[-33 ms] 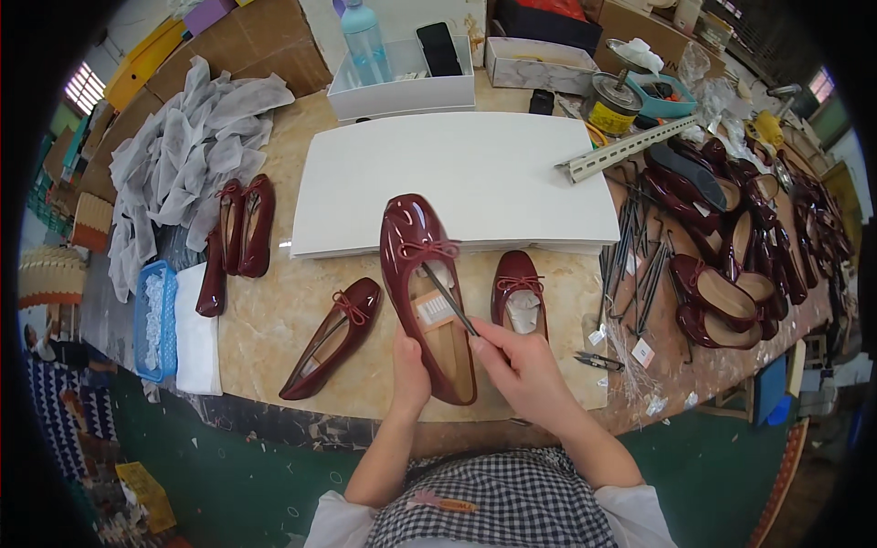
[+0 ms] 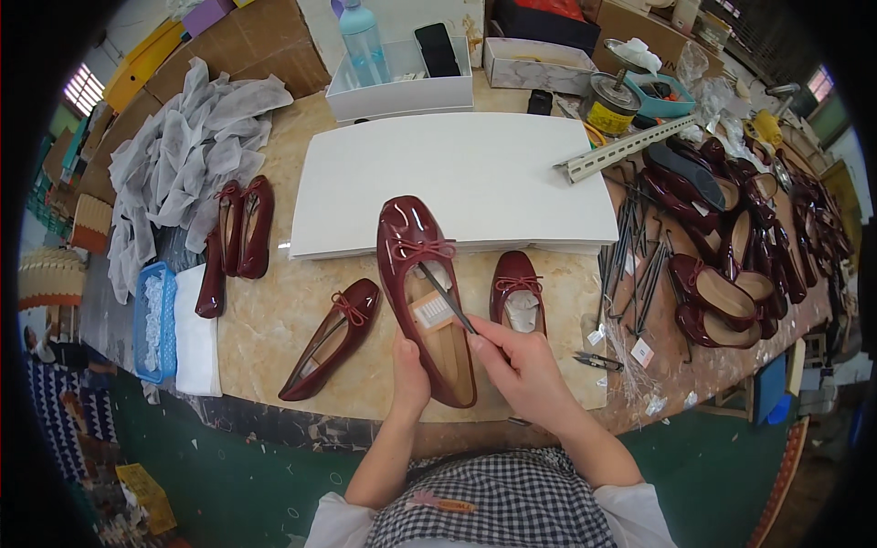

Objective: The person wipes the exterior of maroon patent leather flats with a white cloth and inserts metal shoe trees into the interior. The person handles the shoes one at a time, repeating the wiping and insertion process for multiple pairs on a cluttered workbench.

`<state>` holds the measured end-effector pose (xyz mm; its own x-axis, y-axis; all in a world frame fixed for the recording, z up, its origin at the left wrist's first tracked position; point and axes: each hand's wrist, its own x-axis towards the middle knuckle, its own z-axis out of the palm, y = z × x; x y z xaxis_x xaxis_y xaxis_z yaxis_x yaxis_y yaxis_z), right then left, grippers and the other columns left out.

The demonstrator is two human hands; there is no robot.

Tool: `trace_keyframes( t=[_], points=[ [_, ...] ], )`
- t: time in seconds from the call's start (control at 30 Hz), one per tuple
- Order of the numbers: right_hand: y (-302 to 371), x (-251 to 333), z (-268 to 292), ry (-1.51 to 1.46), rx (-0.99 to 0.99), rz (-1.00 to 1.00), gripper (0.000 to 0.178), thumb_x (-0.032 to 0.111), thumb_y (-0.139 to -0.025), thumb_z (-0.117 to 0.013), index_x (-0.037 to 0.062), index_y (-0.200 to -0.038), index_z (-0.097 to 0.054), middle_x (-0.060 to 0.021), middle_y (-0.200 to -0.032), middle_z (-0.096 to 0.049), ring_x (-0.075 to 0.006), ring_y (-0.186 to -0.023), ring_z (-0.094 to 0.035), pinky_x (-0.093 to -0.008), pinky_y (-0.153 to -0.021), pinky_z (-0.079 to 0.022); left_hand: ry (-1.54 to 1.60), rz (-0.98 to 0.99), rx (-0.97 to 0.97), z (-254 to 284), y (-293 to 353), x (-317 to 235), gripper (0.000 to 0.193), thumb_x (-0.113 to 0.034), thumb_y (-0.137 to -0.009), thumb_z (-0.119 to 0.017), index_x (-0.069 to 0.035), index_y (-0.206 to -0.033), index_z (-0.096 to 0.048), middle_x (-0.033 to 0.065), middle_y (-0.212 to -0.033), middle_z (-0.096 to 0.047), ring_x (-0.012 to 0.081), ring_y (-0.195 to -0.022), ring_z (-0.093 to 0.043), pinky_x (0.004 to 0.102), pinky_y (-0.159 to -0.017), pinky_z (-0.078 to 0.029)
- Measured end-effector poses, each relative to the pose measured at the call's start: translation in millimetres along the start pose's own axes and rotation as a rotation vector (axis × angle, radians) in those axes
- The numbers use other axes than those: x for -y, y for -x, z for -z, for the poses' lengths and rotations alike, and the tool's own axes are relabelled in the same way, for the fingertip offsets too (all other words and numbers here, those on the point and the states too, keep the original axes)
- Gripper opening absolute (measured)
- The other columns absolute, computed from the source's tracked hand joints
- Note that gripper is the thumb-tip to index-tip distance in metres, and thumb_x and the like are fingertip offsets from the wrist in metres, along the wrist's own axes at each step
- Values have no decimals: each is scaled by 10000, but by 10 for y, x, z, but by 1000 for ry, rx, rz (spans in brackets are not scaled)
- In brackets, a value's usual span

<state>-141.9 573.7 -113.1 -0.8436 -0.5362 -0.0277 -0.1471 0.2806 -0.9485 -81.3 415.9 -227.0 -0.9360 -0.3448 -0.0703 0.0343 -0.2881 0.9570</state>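
A glossy burgundy ballet flat (image 2: 396, 239) with a thin bow is held up over the table edge, toe pointing away from me. My left hand (image 2: 410, 379) is closed round its left side near the heel. Between thumb and fingers, my right hand (image 2: 521, 370) pinches the near end of a thin dark stick (image 2: 445, 294), which slants into the shoe's toe past a small white label. On the table to the left lies a matching flat (image 2: 333, 338) with a similar stick inside. Another flat (image 2: 517, 274), stuffed with white paper, sits right, its heel hidden behind my right hand.
A white board stack (image 2: 448, 183) lies behind the shoes. To the right are loose dark sticks (image 2: 644, 274), snips (image 2: 598, 361) and a heap of burgundy flats (image 2: 722, 292). At left are crumpled tissue (image 2: 183, 155), several flats (image 2: 257, 228) and a blue basket (image 2: 169, 320).
The held shoe has shifted very slightly to the left. Both hands keep their grip, and the stick stays inside the shoe.
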Motion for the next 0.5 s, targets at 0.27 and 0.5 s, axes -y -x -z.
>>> trace_keyframes(
  t=[0.27, 0.5],
  points=[
    [-109, -220, -431, 339, -359, 374, 311, 135, -866, -614, -3, -1145, -620, -146, -559, -571, -279, -443, -564, -385, -436, -427, -80, -68, -33, -248, 119, -147, 927, -760, -854, -355, 32, -1335, -389, 142, -1268, -517, 224, -1134, -532, 354, -965, -422],
    [126, -308, 30, 112, 52, 60, 341, 211, -920, -582, 75, -1233, -578, -158, -1004, -679, -314, -727, -676, -368, -647, -526, 62, 581, -58, 34, 225, -318, 583, -473, -968, -416, -6, -1312, -471, 118, -1239, -545, 211, -1093, -550, 331, -919, -450]
  ],
)
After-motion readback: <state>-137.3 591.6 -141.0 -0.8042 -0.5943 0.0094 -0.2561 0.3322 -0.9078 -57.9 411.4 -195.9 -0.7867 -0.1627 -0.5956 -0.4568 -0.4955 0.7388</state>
